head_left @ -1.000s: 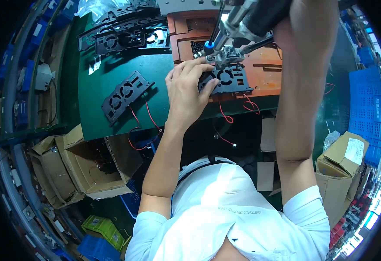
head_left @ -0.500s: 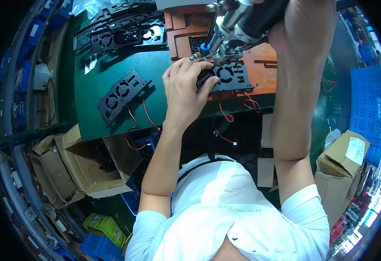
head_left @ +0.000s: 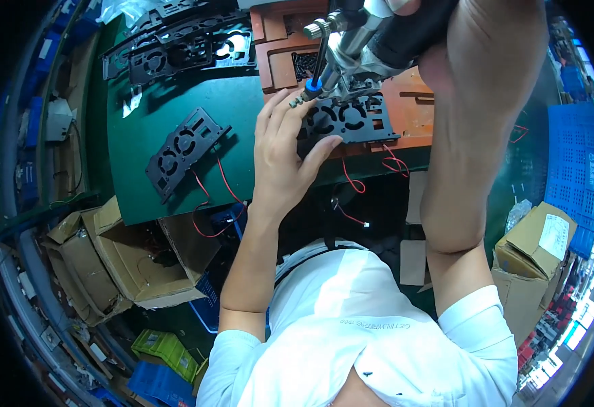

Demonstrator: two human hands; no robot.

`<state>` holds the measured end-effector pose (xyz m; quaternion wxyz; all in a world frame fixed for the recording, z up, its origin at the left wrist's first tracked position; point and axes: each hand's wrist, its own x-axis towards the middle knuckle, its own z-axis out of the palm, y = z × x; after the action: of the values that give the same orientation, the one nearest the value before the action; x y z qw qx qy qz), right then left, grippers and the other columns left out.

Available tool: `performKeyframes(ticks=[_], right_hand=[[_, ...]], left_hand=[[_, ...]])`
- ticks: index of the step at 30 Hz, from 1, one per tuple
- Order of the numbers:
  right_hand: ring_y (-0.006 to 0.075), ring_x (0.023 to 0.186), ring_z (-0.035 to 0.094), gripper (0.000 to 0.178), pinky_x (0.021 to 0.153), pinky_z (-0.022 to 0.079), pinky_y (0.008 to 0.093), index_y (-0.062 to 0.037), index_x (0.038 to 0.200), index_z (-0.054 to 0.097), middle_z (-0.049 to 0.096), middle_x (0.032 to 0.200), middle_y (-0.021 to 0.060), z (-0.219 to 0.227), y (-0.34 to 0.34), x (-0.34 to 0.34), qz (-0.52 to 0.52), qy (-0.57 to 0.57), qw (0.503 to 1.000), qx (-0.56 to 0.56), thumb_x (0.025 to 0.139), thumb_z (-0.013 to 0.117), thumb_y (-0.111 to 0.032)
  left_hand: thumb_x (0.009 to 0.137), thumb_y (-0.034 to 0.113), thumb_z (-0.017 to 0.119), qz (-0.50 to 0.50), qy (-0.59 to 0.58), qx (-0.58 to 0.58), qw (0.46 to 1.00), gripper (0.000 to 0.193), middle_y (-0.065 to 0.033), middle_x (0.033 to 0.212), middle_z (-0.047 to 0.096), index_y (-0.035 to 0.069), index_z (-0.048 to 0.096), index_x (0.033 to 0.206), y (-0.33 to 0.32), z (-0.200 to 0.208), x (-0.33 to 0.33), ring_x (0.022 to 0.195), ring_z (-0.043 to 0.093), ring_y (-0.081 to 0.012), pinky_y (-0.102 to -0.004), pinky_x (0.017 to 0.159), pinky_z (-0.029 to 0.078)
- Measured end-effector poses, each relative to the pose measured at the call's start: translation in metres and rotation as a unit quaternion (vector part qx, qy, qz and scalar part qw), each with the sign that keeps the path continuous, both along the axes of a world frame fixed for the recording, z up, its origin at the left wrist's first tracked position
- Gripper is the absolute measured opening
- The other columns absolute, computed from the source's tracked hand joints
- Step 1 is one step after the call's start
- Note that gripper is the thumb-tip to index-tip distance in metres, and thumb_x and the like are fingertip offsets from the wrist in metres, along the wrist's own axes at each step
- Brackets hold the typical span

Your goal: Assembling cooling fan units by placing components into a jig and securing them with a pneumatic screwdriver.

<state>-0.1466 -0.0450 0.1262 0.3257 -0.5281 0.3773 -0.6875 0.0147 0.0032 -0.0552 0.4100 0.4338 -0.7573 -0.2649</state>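
Black flat panel with curved fan cut-outs (head_left: 352, 123) lies on the near part of an orange-brown slab-like fixture (head_left: 409, 112), close to the near edge of the table. Left hand (head_left: 280, 152) is at the panel's left end, its grip apart: thumb tip on the near side, fingers spread toward the far side, probably to steady the piece rather than pinch it. Right hand (head_left: 438, 62), partly cut off by the upper edge, has its grip clamped round the thick black body of a black-and-silver hand tool (head_left: 409, 37), whose metal fittings and blue ring (head_left: 313, 86) hang over the panel. Tip hidden; contact with the panel cannot be told. Tool probably held from above to keep it steep over the work. Panel surface matt and dark, plastic by the look of it, with arc-shaped slots and small rectangular windows; thin red wires (head_left: 354, 183) loop off the near edge, perhaps left hanging to keep them out from under the piece. Fixture has straight-sided recesses, one holding small dark pieces (head_left: 303, 66), near at hand. On the smooth green table (head_left: 236, 115), well left, a second black panel (head_left: 187, 146) lies aslant, trailing its own red leads (head_left: 222, 176). Beyond it, a jumbled stack of black slotted frames (head_left: 181, 57), beside crumpled translucent plastic (head_left: 124, 8). Farther out: a brown cardboard carton (head_left: 164, 296) low left, a perforated blue plastic crate (head_left: 575, 176) right.
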Motion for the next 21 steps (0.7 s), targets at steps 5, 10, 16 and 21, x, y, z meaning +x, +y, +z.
performKeyframes(ticks=[5, 10, 16, 21], right_hand=[[0.0111, 0.047, 0.052, 0.030, 0.044, 0.044, 0.0284, 0.0020, 0.105, 0.070, 0.051, 0.059, 0.0004, 0.000, -0.003, -0.002, 0.025, 0.014, 1.000, -0.003, 0.092, 0.071, -0.026], [0.0112, 0.047, 0.052, 0.030, 0.043, 0.043, 0.0283, 0.0020, 0.105, 0.070, 0.051, 0.059, 0.0004, 0.026, 0.018, 0.012, -0.008, 0.013, 1.000, -0.021, 0.092, 0.071, -0.026], [0.0115, 0.046, 0.051, 0.030, 0.043, 0.043, 0.0279, 0.0019, 0.105, 0.070, 0.051, 0.059, 0.0004, 0.041, 0.031, 0.031, -0.052, 0.000, 0.998, -0.031, 0.092, 0.071, -0.026], [0.0117, 0.045, 0.051, 0.030, 0.042, 0.042, 0.0276, 0.0018, 0.105, 0.070, 0.052, 0.059, 0.0004, 0.045, 0.036, 0.037, -0.103, -0.010, 0.994, -0.026, 0.093, 0.071, -0.026]], left_hand=[[0.078, 0.022, 0.088, -0.012, -0.009, -0.039, 0.999, 0.058, -0.0171, 0.139, 0.061, -0.001, 0.065, 0.126, -0.003, 0.000, 0.000, 0.134, 0.049, -0.0408, -0.0498, 0.111, 0.041], [0.080, 0.020, 0.087, -0.013, 0.001, -0.030, 0.999, 0.059, -0.0173, 0.140, 0.060, 0.000, 0.064, 0.130, -0.001, 0.002, 0.002, 0.135, 0.049, -0.0406, -0.0500, 0.112, 0.040], [0.086, 0.018, 0.082, -0.011, 0.029, 0.021, 0.999, 0.051, -0.0190, 0.146, 0.055, 0.001, 0.064, 0.131, 0.007, -0.002, 0.012, 0.145, 0.042, -0.0398, -0.0488, 0.118, 0.036], [0.088, 0.016, 0.080, -0.008, 0.044, 0.035, 0.998, 0.044, -0.0208, 0.149, 0.054, 0.002, 0.066, 0.127, 0.016, 0.004, 0.010, 0.146, 0.041, -0.0406, -0.0499, 0.118, 0.037]])
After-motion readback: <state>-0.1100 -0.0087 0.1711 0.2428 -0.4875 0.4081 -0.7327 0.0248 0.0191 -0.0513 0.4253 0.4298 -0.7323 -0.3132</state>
